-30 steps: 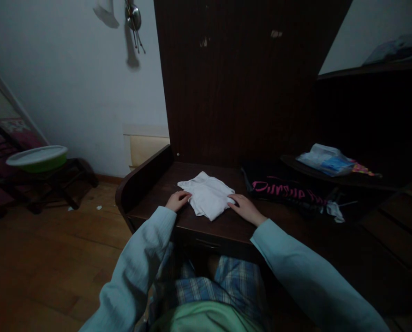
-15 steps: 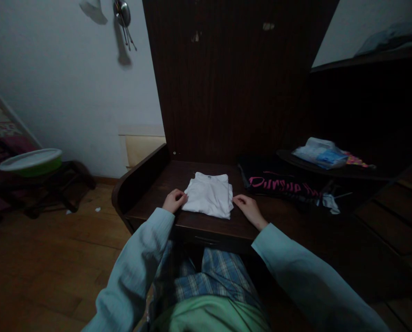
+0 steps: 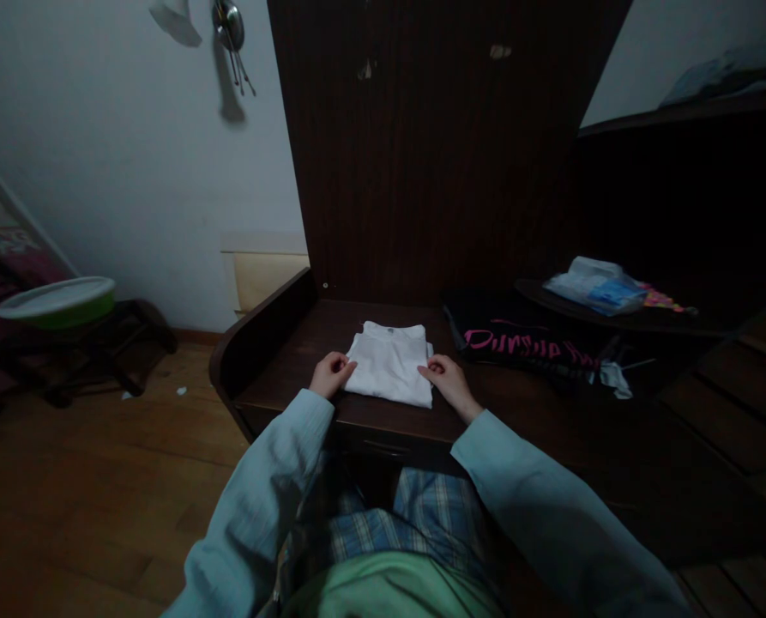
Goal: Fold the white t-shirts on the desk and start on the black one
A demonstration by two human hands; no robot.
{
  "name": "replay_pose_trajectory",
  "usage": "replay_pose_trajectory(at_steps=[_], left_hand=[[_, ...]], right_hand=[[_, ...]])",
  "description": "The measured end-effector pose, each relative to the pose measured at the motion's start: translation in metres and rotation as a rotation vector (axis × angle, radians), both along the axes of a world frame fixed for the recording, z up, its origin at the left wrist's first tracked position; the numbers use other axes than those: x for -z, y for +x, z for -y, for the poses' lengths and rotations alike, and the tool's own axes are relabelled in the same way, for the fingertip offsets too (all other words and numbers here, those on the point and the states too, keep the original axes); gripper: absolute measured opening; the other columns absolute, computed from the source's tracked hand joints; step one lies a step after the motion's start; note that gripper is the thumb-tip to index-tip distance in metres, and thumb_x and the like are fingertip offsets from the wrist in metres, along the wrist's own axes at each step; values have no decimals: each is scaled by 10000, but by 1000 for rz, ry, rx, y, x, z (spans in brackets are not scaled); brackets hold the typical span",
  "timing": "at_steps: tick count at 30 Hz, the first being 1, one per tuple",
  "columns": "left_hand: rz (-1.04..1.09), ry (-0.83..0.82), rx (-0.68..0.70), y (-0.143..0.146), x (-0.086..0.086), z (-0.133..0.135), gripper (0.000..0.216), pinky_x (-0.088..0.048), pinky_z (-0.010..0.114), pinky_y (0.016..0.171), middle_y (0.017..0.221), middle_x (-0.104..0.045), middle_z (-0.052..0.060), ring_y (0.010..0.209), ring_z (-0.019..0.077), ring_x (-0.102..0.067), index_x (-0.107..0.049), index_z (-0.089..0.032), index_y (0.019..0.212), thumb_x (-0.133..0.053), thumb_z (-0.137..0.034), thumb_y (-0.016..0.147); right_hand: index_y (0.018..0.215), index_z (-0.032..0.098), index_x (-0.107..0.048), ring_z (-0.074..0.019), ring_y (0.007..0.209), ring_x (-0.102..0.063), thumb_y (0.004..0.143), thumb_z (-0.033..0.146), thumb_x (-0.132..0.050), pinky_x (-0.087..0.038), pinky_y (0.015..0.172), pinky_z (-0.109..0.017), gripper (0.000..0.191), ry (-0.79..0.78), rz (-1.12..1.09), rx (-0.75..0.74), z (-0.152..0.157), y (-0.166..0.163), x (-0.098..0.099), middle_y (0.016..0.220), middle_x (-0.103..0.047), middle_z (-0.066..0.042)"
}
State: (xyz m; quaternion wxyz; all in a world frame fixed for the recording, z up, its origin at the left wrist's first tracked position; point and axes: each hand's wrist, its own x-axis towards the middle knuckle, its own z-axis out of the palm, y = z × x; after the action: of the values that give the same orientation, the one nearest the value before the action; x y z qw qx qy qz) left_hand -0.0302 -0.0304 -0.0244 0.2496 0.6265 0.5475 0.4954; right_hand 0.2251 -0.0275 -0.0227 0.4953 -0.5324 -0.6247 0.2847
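A white shirt [image 3: 390, 364], folded into a flat, near-square bundle with its neckline at the far side, lies on the dark wooden desk [image 3: 280, 378]. My left hand [image 3: 332, 374] pinches the shirt's left edge, the thumb on top of the cloth. At the right edge my right hand [image 3: 448, 381] does the same, thumb over the cloth and fingers curled behind it. The fingertips under the fabric are partly hidden.
A dark folded garment with pink lettering [image 3: 517, 339] lies to the right. Beyond it a plastic packet [image 3: 594, 285] rests on a dark shelf. A raised side panel [image 3: 254, 330] bounds the desk's left; a tall wooden panel [image 3: 434, 172] stands behind. A green basin [image 3: 67, 307] sits far left.
Both hands have moved inward onto the shirt's side edges, and the thumbs now lie over the cloth. The shirt stays almost in place.
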Motion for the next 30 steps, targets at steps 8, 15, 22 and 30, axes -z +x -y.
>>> replay_pose_trajectory(at_steps=[8,15,22,30], left_hand=[[144,-113,135,7,-5,7,299,-379,221,563,576,-501,-31,588,120,-470,-493,-178,622,-547,-471,632],[130,-219,194,5,2,-4,204,-423,254,595,588,-585,-1,634,157,-540,-553,-171,579,-445,-312,680],[226,-217,336,5,6,-8,139,-451,263,667,683,-644,6,695,163,-587,-592,-150,684,-601,-215,562],[161,-250,158,11,6,-17,345,-446,288,712,830,-670,64,804,205,-594,-637,-141,808,-586,-439,643]], right_hand=[[607,203,-444,-103,492,-431,524,369,-557,-321,476,-208,217,-242,-419,-161,6,-2,-4,518,-472,57],[550,186,-487,-114,519,-479,540,325,-499,-364,506,-218,140,-339,-414,-254,0,0,6,527,-518,39],[580,187,-545,-128,544,-523,528,271,-591,-422,568,-247,109,-274,-270,-383,-1,-1,1,530,-569,35],[618,172,-557,-122,471,-539,658,389,-557,-406,425,-211,221,-483,-481,-207,-23,-4,1,539,-599,-20]])
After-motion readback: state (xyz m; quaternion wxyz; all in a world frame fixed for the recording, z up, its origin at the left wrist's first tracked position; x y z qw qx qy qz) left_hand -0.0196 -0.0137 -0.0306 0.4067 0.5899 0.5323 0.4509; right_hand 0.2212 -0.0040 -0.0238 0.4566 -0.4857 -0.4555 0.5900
